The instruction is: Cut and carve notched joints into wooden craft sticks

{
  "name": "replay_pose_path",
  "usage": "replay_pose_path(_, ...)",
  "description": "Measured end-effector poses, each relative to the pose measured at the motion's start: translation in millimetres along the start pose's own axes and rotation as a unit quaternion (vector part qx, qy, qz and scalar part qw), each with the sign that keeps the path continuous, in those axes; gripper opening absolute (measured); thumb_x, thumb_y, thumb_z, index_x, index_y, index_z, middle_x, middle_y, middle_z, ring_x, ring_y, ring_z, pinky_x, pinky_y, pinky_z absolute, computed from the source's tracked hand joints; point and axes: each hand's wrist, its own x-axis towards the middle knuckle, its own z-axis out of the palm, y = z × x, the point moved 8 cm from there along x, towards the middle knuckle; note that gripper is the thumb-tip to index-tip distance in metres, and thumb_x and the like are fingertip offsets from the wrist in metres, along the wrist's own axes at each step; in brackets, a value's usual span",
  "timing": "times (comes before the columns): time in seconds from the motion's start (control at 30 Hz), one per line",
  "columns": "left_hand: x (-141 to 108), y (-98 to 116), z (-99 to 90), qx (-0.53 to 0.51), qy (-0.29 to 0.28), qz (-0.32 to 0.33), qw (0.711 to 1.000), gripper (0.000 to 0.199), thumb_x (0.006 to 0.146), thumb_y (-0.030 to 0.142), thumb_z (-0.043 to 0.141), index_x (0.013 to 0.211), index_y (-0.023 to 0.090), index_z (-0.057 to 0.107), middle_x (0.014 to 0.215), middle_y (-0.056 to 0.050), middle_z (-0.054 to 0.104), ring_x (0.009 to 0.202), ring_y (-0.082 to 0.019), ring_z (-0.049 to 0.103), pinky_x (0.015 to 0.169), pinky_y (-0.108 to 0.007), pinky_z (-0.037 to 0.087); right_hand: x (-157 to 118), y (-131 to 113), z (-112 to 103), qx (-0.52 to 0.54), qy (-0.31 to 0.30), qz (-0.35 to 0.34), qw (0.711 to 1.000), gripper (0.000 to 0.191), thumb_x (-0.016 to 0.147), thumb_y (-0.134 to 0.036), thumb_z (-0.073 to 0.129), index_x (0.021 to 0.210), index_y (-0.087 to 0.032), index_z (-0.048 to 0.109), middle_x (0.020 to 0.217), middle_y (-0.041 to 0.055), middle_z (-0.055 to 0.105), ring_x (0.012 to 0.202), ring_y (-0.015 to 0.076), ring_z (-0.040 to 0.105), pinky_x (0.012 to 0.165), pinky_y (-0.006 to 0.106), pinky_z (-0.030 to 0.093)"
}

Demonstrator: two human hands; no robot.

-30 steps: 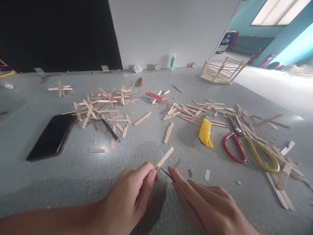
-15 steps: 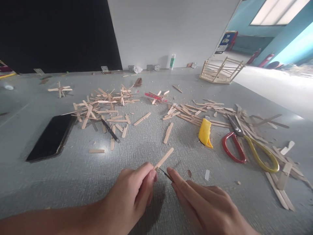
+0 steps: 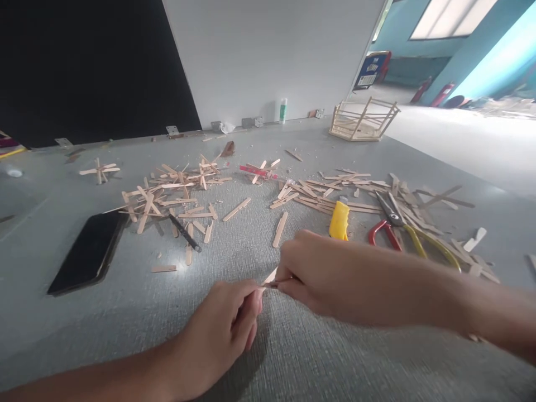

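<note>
My left hand (image 3: 224, 329) is closed, with thumb and fingers pinching a wooden craft stick (image 3: 271, 276) low over the table. Only a short piece of the stick shows, since my right hand (image 3: 307, 268) covers its far end. That right hand is closed on a thin dark blade-like tool (image 3: 272, 284), most of it hidden by the fingers. The tool's tip meets the stick right beside my left fingertips. Beyond my hands lies a loose craft stick (image 3: 280, 229). A yellow utility knife (image 3: 339, 220) rests partly behind my right wrist.
Scissors with red and yellow handles (image 3: 392, 215) lie right, partly hidden by my forearm. Piled craft sticks (image 3: 180, 181) spread across the table. A black phone (image 3: 86, 251) and a black pen-like tool (image 3: 184, 231) are at left. A stick-built frame (image 3: 364, 123) stands back right, a glue stick (image 3: 283, 111) by the panel.
My right hand has swung up and over, from pointing the thin tool at the stick to gripping it above the stick's far end. My left hand stays nearly in place. The view has shifted slightly.
</note>
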Motion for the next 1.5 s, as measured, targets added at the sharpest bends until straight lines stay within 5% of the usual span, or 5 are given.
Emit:
replay_pose_path(0.13,-0.6,-4.5,1.7,-0.007,-0.002,-0.024,1.0,0.045,0.107,0.039,0.03,0.068,0.021,0.043,0.049,0.006,0.05,0.039,-0.006,0.04,0.043,-0.019,0.031,12.0,-1.1,-9.7,-0.018,-0.087,0.008,0.996,0.039,0.082,-0.008,0.058,0.051,-0.02,0.037,0.048,-0.0067,0.033,0.045,0.0075,0.024,0.043,0.027,0.02)
replay_pose_path(0.47,0.3,-15.6,6.4,-0.087,0.009,-0.086,0.992,0.042,0.106,0.043,0.034,0.072,0.022,0.046,0.049,0.007,0.048,0.033,-0.006,0.037,0.033,-0.015,0.029,-19.0,-17.1,65.4,-0.106,0.039,-0.009,0.994,0.029,0.066,0.0,0.062,0.09,-0.015,0.069,0.079,0.0029,0.064,0.051,0.0092,0.033,0.048,0.029,0.018)
replay_pose_path(0.67,-1.9,-12.7,3.9,-0.054,0.006,-0.058,0.997,0.041,0.107,0.037,0.033,0.071,0.021,0.044,0.05,0.007,0.048,0.033,-0.005,0.039,0.035,-0.014,0.031,-4.8,-24.9,22.6,-0.165,-0.035,-0.089,0.982,0.029,0.071,-0.003,0.066,0.056,-0.02,0.047,0.056,-0.005,0.038,0.052,0.0103,0.029,0.048,0.029,0.021)
replay_pose_path(0.83,-1.9,-13.9,3.6,-0.049,0.01,-0.071,0.996,0.036,0.106,0.039,0.035,0.075,0.022,0.043,0.049,0.008,0.048,0.031,-0.005,0.038,0.032,-0.013,0.029,20.6,-11.8,-8.0,-0.093,-0.149,0.022,0.984,0.035,0.085,-0.01,0.056,0.056,-0.02,0.041,0.048,-0.0066,0.039,0.042,0.008,0.031,0.044,0.028,0.022)
replay_pose_path(1.5,0.1,-16.5,6.7,-0.071,0.012,-0.093,0.993,0.033,0.104,0.038,0.037,0.076,0.022,0.044,0.05,0.008,0.051,0.029,-0.004,0.036,0.03,-0.012,0.025,63.3,-13.4,-14.4,-0.073,-0.323,-0.01,0.943,0.037,0.091,-0.024,0.066,0.055,-0.016,0.062,0.057,-0.0032,0.059,0.049,0.0073,0.04,0.055,0.026,0.034)
